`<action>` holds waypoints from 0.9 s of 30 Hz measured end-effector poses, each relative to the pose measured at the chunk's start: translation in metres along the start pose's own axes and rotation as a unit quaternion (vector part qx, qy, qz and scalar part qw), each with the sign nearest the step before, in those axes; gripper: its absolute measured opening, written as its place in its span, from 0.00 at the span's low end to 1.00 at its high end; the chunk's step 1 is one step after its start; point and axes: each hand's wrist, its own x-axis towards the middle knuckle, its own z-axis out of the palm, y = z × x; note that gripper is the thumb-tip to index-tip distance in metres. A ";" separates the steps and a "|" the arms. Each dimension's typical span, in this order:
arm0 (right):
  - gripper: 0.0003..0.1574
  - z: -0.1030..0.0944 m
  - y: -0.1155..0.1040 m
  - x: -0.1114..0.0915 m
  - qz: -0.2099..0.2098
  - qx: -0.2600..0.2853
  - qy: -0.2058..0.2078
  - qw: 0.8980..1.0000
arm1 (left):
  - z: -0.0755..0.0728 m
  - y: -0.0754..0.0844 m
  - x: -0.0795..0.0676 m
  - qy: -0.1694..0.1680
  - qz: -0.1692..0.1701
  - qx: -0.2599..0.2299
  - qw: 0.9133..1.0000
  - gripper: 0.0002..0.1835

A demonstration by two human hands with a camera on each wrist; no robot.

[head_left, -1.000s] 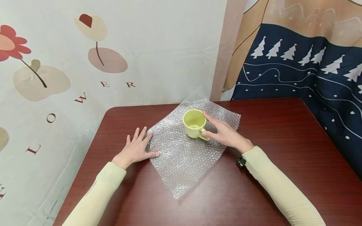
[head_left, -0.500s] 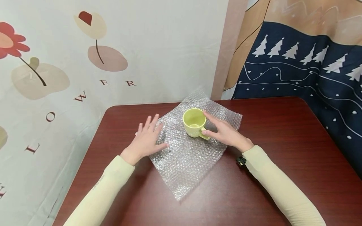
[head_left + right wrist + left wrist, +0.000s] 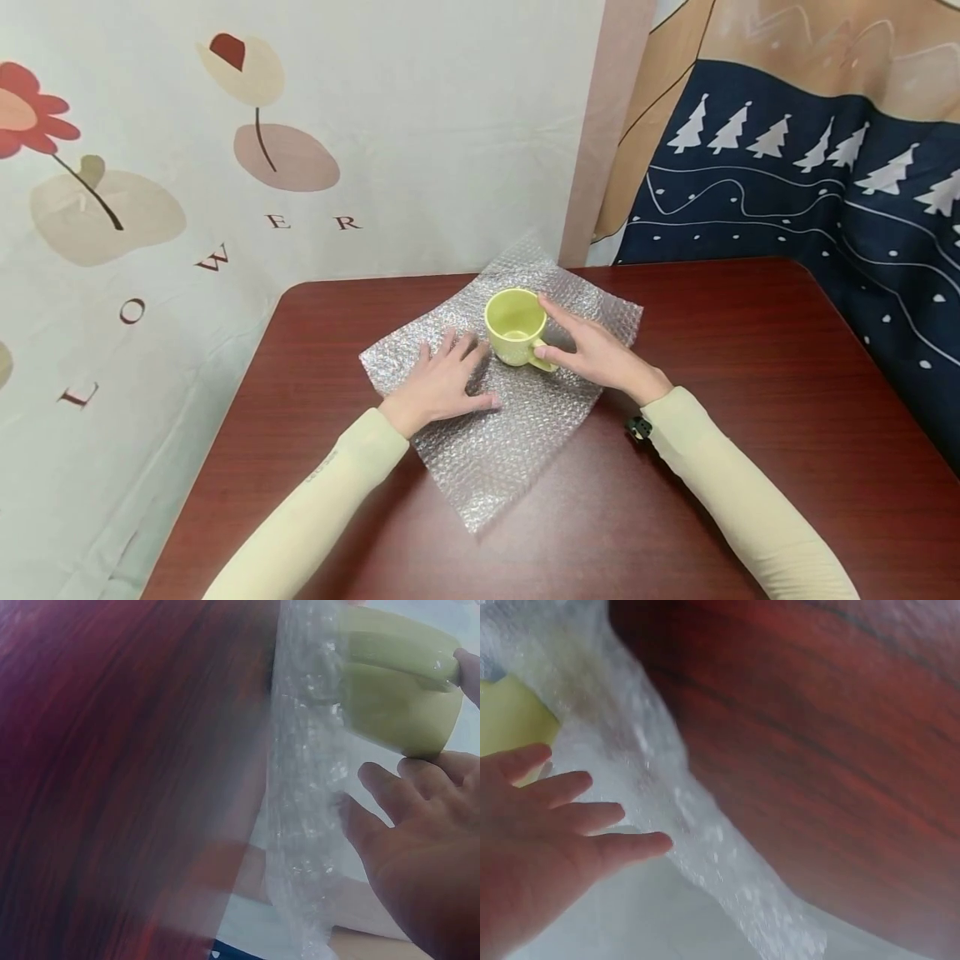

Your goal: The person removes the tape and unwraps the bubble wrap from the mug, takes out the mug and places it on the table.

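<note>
A yellow-green mug [image 3: 516, 329] stands upright near the middle of a sheet of bubble wrap [image 3: 517, 467], its handle pointing toward the near right. My right hand [image 3: 600, 350] holds the mug from the right, thumb at the handle and a fingertip at the rim. In the right wrist view the thumb meets the handle of the mug [image 3: 397, 712], and other fingers reach its rim side. My left hand [image 3: 442, 383] lies over the left part of the bubble wrap, fingers spread, fingertips close to the mug's left side. Nothing is in its grasp.
The dark red wooden table [image 3: 750, 375] stretches out on both sides of the bubble wrap. Behind it hangs a pale printed cloth [image 3: 450, 150], with a navy tree-patterned cloth [image 3: 750, 192] at the right. A far corner of the wrap reaches past the table's back edge.
My left hand has come off the left corner of the bubble wrap and moved right, across the sheet, close to the mug. The right hand and mug have stayed in place.
</note>
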 end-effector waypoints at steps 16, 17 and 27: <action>0.70 0.016 -0.022 0.016 0.056 0.026 0.075 0.995 | 0.010 -0.002 0.003 -0.030 -0.009 -0.008 0.999 0.53; 0.70 0.017 -0.023 0.018 0.055 0.026 0.079 0.995 | 0.010 -0.002 0.003 -0.031 -0.008 -0.007 0.999 0.53; 0.72 0.027 -0.027 0.033 0.075 0.032 0.097 0.992 | 0.012 -0.004 0.003 -0.028 -0.009 0.004 1.000 0.53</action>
